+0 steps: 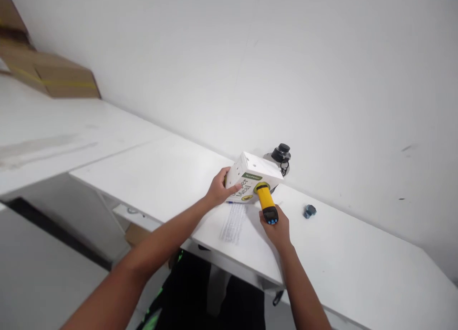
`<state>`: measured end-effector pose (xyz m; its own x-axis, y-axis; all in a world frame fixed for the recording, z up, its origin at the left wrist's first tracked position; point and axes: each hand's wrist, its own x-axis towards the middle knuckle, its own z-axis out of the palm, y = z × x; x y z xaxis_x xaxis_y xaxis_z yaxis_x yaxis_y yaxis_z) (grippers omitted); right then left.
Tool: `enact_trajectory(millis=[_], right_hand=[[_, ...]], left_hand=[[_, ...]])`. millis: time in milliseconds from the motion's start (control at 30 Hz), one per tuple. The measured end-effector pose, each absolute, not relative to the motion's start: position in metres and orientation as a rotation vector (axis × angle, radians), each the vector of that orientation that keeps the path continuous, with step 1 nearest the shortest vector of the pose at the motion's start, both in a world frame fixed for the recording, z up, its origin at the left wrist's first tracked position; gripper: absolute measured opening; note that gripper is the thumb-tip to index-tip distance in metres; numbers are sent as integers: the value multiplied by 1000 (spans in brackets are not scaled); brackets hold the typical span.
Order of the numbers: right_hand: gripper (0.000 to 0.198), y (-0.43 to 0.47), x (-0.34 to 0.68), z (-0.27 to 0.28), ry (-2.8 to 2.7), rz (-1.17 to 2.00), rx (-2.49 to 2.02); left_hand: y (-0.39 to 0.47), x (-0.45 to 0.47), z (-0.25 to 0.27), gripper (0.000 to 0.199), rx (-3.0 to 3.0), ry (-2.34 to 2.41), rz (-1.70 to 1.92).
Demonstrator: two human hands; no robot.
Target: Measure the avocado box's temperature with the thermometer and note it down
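My left hand [219, 190] is closed around the left side of a white carton [263, 168], its thumb on the printed front. The carton has a green label band and the word "Meal", and it is tilted. My right hand [278, 227] grips a yellow and black handheld scanner [266, 200] by its lower part, which the hand partly hides. Small blue spots show on the scanner's black end. Its far end overlaps the carton's front; whether they touch I cannot tell. A sheet with handwriting [232, 227] lies under the carton, with a blue pen [230, 202] at its top.
A grey bottle with a black cap [282, 153] stands behind the carton by the wall. A small blue object [309, 211] lies to the right on the white table [365, 253]. Cardboard boxes [67, 77] sit at the far left. The table's front edge runs below my forearms.
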<state>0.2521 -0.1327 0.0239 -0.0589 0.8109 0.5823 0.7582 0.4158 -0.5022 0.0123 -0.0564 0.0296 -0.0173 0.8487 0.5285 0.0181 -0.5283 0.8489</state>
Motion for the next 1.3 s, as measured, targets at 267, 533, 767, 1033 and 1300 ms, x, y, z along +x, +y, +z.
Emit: enact_trajectory(millis=[267, 533, 767, 1033, 1300], right_hand=[[35, -132, 257, 23, -1582, 168, -1573], [25, -131, 251, 19, -1525, 151, -1416], [30, -131, 246, 18, -1436, 135, -1406], [32, -131, 249, 16, -1507, 116, -1400], [33, -134, 251, 12, -1421, 232, -1477]], left_hand=[[-62, 18, 34, 73, 1625, 938, 1665], [-73, 18, 47, 73, 1652, 898, 1585], [-74, 16, 49, 70, 1652, 904, 1578], [-71, 18, 46, 73, 1669, 905, 1600], [-65, 18, 35, 74, 1627, 929, 1648]])
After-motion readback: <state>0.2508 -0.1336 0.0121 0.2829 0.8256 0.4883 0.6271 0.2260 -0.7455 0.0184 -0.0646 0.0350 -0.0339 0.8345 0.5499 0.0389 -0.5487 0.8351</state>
